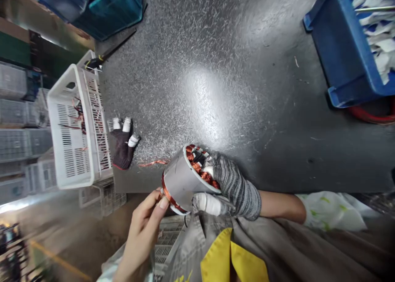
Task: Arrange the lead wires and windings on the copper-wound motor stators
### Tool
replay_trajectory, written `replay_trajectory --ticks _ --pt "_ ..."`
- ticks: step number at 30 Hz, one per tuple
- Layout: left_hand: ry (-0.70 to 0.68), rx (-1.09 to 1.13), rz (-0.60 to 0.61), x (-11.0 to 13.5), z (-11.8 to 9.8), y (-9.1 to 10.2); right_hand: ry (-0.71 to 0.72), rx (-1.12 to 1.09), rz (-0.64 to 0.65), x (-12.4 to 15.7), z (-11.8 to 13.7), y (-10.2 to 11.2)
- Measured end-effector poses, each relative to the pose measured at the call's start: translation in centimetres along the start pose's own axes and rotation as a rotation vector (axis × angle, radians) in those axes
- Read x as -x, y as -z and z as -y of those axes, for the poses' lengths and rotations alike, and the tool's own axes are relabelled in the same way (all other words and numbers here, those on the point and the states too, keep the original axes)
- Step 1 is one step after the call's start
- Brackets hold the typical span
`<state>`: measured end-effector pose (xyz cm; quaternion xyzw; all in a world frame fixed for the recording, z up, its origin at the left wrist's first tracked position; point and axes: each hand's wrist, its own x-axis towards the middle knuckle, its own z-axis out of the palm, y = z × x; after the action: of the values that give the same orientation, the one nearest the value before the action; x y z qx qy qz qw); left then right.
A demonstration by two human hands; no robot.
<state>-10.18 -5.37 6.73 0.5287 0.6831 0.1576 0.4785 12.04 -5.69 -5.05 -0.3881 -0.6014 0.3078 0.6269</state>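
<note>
A motor stator (pixel 182 179), a grey metal cylinder with copper windings (pixel 196 166) in its open end, is held tilted at the table's front edge. My right hand (pixel 233 187), in a grey striped glove with white-wrapped fingertips, grips its open end, the fingers at the windings and the thumb along the outside. A copper wire band (pixel 173 199) runs round the other end of the cylinder. There my bare left hand (pixel 145 222) is closed, thumb and fingers pinching the band at the rim. The left fingertips are partly hidden.
The grey table (pixel 216 88) is strewn with fine clippings. A dark glove (pixel 123 146) and loose copper wires (pixel 153 163) lie left. Beyond are a white crate (pixel 92 121), a screwdriver-like tool (pixel 100 61) and a teal bin (pixel 117 12). A blue bin (pixel 342 52) stands right.
</note>
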Motion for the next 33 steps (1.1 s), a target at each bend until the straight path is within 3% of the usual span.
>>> replay_trajectory --ticks 3,6,10,15,20,26,33 --pt "0.015 0.058 0.049 -0.2 -0.2 0.2 -0.031 -0.018 -0.012 -0.8 0.4 0.0" --pt "0.019 0.178 0.056 -0.2 0.3 -0.7 -0.061 -0.062 -0.039 -1.7 1.0 0.1" --pt "0.035 0.377 -0.049 0.3 0.4 -2.4 -0.048 0.014 -0.070 -1.5 1.1 0.1" --pt "0.150 0.537 -0.052 1.0 1.3 -3.7 -0.057 0.064 -0.026 -0.6 0.8 0.0" --pt "0.236 0.553 -0.219 1.3 3.0 -4.3 -0.057 0.086 -0.030 -0.6 0.9 -0.1" --pt "0.029 0.502 -0.234 0.9 3.3 -5.1 -0.018 0.079 -0.063 -1.7 1.1 0.0" --pt "-0.069 0.564 -0.195 0.9 3.1 -6.2 0.013 0.110 -0.050 -1.2 0.8 0.1"
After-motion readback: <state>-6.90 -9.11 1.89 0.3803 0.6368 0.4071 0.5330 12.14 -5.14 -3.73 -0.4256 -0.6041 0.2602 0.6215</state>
